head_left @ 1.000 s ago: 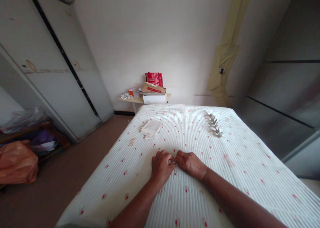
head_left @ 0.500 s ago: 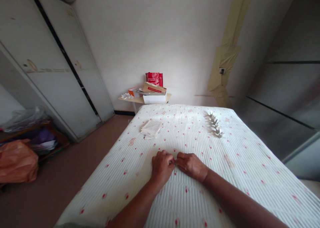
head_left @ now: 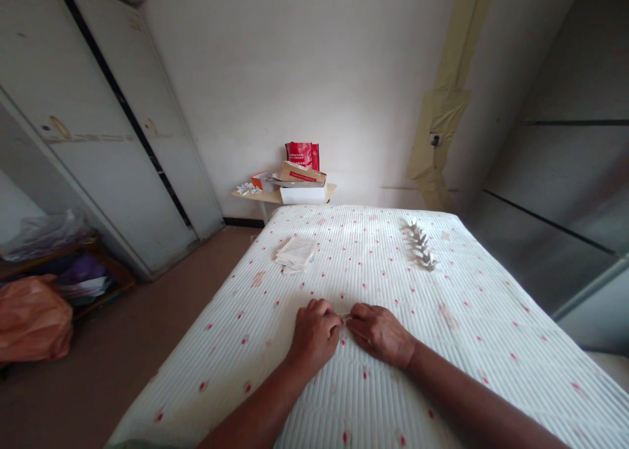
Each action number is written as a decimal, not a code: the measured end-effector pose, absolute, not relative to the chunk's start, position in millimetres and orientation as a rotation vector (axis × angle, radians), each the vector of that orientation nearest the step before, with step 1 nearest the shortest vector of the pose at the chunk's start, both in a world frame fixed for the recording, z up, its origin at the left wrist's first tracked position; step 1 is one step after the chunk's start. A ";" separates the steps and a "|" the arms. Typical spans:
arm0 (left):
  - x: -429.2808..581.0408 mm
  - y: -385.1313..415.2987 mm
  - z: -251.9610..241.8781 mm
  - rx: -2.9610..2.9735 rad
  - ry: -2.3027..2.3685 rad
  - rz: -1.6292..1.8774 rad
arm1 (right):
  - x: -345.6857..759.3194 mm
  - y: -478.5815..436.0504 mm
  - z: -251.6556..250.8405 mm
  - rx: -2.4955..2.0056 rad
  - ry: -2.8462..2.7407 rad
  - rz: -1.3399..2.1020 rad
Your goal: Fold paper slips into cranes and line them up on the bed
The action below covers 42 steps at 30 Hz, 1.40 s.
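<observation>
My left hand (head_left: 316, 334) and my right hand (head_left: 381, 334) are close together low over the bed, fingers closed in a pinch. Between their fingertips shows a thin sliver of a small folded paper (head_left: 345, 317), mostly hidden by the fingers. Beyond my left hand lies a loose stack of printed paper sheets (head_left: 297, 253). Farther off on the right, several folded paper cranes (head_left: 420, 244) stand in a row.
A white ribbed bedcover (head_left: 393, 396) with red dots spreads under my hands. Against the wall, a small table (head_left: 269, 198) bears a white box (head_left: 303, 194), a red bag (head_left: 303, 155) and more folded paper pieces (head_left: 248, 189). A cabinet (head_left: 113, 128) stands left.
My hands have drawn slightly apart, so a little more of the folded paper shows between the fingertips. The sheets and the cranes stay where they were.
</observation>
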<state>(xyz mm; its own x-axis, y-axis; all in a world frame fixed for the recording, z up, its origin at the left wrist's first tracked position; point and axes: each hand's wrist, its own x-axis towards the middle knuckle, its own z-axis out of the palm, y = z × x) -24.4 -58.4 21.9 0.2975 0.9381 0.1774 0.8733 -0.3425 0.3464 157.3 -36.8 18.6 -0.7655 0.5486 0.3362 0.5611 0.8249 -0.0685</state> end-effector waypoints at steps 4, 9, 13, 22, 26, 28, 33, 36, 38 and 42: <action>-28.7 -66.9 23.0 2.535 1.603 0.485 | 157.5 -40.1 19.4 -0.902 -2.617 0.049; -29.6 -71.3 24.3 2.628 1.569 0.444 | 157.5 -37.3 12.8 -1.096 -2.325 0.434; -27.9 -71.6 26.1 2.609 1.585 0.440 | 154.0 -31.5 3.2 -1.294 -1.977 0.382; -27.9 -70.2 21.7 2.628 1.599 0.451 | 131.9 -27.3 -2.0 -1.519 -1.976 0.243; -28.2 -69.9 19.5 2.636 1.599 0.441 | 124.9 -26.4 1.0 -1.612 -1.978 0.289; -28.5 -70.1 19.4 2.631 1.605 0.443 | 124.8 -25.7 0.4 -1.632 -1.988 0.295; -28.5 -70.9 22.2 2.623 1.593 0.464 | 133.6 -21.9 -8.0 -1.605 -1.972 0.283; -28.1 -71.3 23.1 2.617 1.603 0.475 | 140.8 -18.1 -13.3 -1.547 -1.936 0.280; -27.9 -71.3 22.5 2.614 1.609 0.479 | 145.0 -16.1 -14.7 -1.536 -1.913 0.302; -28.4 -70.6 19.4 2.641 1.599 0.514 | 148.7 -17.4 -10.0 -1.536 -1.902 0.391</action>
<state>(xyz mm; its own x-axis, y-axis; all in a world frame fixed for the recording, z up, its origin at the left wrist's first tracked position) -28.4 -70.6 19.4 0.4242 0.8641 0.2708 0.8601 -0.4780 0.1782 148.7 -17.4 -10.0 -0.0988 0.9489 0.2998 0.7538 0.2681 -0.5999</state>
